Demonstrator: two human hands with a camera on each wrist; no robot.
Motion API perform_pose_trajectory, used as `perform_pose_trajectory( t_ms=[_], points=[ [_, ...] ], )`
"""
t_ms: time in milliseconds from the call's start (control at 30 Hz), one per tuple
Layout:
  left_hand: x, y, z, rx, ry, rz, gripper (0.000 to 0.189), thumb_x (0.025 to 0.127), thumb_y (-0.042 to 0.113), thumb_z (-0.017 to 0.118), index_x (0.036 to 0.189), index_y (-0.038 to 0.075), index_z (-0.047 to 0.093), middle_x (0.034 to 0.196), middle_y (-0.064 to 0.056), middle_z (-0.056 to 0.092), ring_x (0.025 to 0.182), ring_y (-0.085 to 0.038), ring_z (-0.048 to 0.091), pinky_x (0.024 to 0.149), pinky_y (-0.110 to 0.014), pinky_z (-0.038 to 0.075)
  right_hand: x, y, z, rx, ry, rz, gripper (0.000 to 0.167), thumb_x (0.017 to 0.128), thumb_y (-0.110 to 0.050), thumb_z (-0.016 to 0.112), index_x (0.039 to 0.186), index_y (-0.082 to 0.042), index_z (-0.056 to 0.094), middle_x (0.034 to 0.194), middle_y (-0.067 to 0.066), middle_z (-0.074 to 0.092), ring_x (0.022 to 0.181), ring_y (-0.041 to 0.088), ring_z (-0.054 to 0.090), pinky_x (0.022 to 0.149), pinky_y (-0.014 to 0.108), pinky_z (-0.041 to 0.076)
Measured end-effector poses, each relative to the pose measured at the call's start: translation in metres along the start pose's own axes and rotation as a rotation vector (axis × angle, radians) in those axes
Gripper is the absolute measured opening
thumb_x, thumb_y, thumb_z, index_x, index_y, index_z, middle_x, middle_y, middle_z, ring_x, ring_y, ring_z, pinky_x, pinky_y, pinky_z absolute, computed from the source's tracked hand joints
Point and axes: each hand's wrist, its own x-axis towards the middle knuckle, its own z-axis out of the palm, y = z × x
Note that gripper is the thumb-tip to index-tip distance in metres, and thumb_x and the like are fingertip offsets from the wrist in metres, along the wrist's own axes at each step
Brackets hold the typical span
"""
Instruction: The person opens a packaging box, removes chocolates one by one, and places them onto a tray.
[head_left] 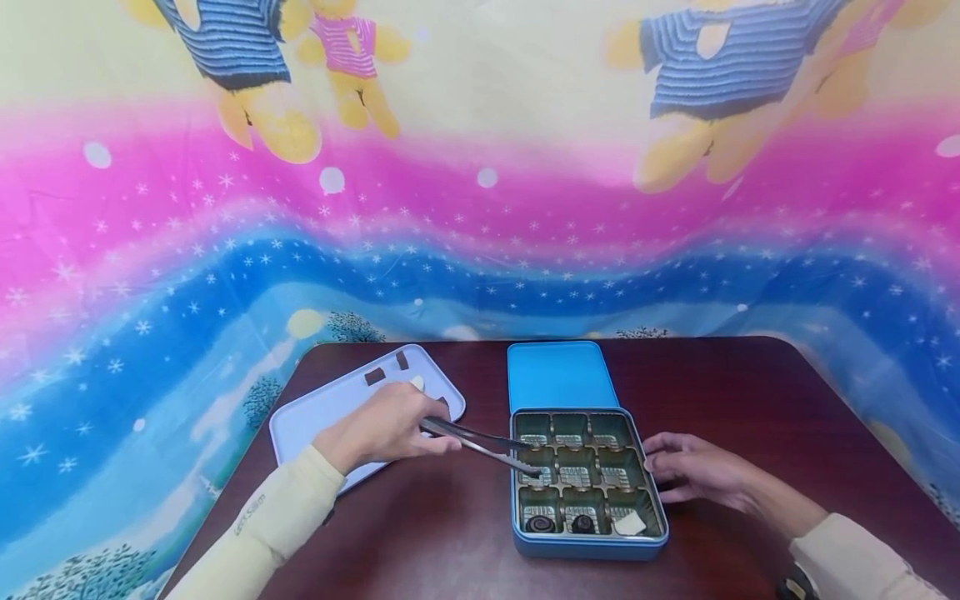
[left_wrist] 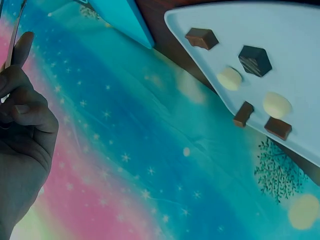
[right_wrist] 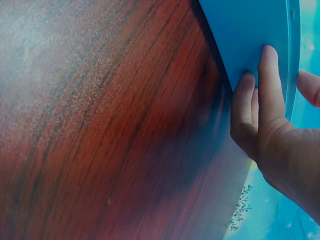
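Note:
My left hand (head_left: 393,421) grips metal tongs (head_left: 501,457), which reach rightward over the left side of a blue tin (head_left: 588,549). The tong tips stand apart above the left compartment of the middle row; I cannot tell whether they hold anything. A gold insert divides the tin into three rows of three. In its front row lie a dark swirled chocolate (head_left: 540,524), another dark chocolate (head_left: 582,523) and a white piece (head_left: 630,523). Fingers of my right hand (head_left: 701,471) rest extended against the tin's right wall, as the right wrist view also shows.
A white tray (head_left: 315,421) lies at the left, partly behind my left hand. It bears brown pieces, a dark hexagonal chocolate (left_wrist: 255,61) and white rounded pieces such as the white chocolate (left_wrist: 277,105). The tin's blue lid (head_left: 561,375) lies behind it. A patterned cloth hangs beyond the table.

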Motion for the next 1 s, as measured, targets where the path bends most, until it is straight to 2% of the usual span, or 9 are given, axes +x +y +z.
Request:
perform_pose_trajectory(
  t_ms=[100, 267, 533, 700, 900, 1000],
  points=[
    [0.001, 0.004, 0.003, -0.002, 0.007, 0.025, 0.031, 0.086, 0.055, 0.07, 0.087, 0.025, 0.075, 0.064, 0.017, 0.059, 0.065, -0.003, 0.046, 0.057, -0.024, 0.039, 0.0, 0.0, 0.0, -0.001, 0.002, 0.001, 0.041, 0.099, -0.01, 0.051, 0.131, 0.012, 0.036, 0.11, 0.013, 0.066, 0.105, 0.024, 0.065, 0.088, 0.048, 0.055],
    [0.004, 0.009, 0.009, -0.032, 0.008, 0.071, 0.028, 0.086, 0.053, 0.072, 0.084, 0.025, 0.074, 0.061, 0.017, 0.059, 0.054, 0.002, 0.047, 0.052, -0.02, 0.039, 0.0, 0.001, -0.001, -0.003, 0.007, 0.005, 0.041, 0.099, -0.01, 0.052, 0.131, 0.012, 0.036, 0.111, 0.014, 0.066, 0.106, 0.025, 0.064, 0.088, 0.048, 0.055],
    [0.004, 0.015, 0.015, -0.079, -0.068, 0.056, 0.03, 0.086, 0.053, 0.072, 0.087, 0.023, 0.075, 0.06, 0.019, 0.056, 0.054, 0.002, 0.047, 0.054, -0.019, 0.04, 0.0, 0.001, 0.0, -0.003, 0.013, 0.009, 0.042, 0.1, -0.01, 0.052, 0.132, 0.012, 0.035, 0.111, 0.014, 0.067, 0.106, 0.026, 0.065, 0.087, 0.049, 0.055],
    [0.005, 0.02, 0.017, -0.094, -0.103, 0.062, 0.029, 0.086, 0.052, 0.072, 0.086, 0.023, 0.075, 0.058, 0.02, 0.055, 0.051, 0.003, 0.047, 0.051, -0.018, 0.039, -0.001, 0.0, 0.0, -0.01, 0.021, 0.015, 0.044, 0.099, -0.01, 0.052, 0.132, 0.012, 0.035, 0.112, 0.015, 0.066, 0.107, 0.026, 0.064, 0.088, 0.049, 0.055],
    [0.005, 0.024, 0.019, -0.097, -0.133, 0.043, 0.029, 0.086, 0.052, 0.073, 0.085, 0.023, 0.074, 0.057, 0.021, 0.054, 0.049, 0.003, 0.046, 0.048, -0.019, 0.039, 0.0, -0.002, 0.001, -0.005, 0.032, 0.027, 0.045, 0.099, -0.011, 0.054, 0.133, 0.011, 0.035, 0.114, 0.017, 0.066, 0.107, 0.027, 0.065, 0.088, 0.049, 0.055],
    [0.006, 0.024, 0.021, -0.081, -0.136, 0.062, 0.027, 0.086, 0.05, 0.073, 0.084, 0.024, 0.074, 0.057, 0.021, 0.054, 0.05, 0.003, 0.045, 0.048, -0.019, 0.037, 0.0, -0.002, 0.001, 0.003, 0.029, 0.027, 0.045, 0.098, -0.011, 0.054, 0.133, 0.011, 0.034, 0.114, 0.017, 0.066, 0.107, 0.027, 0.065, 0.089, 0.049, 0.055]
  ],
)
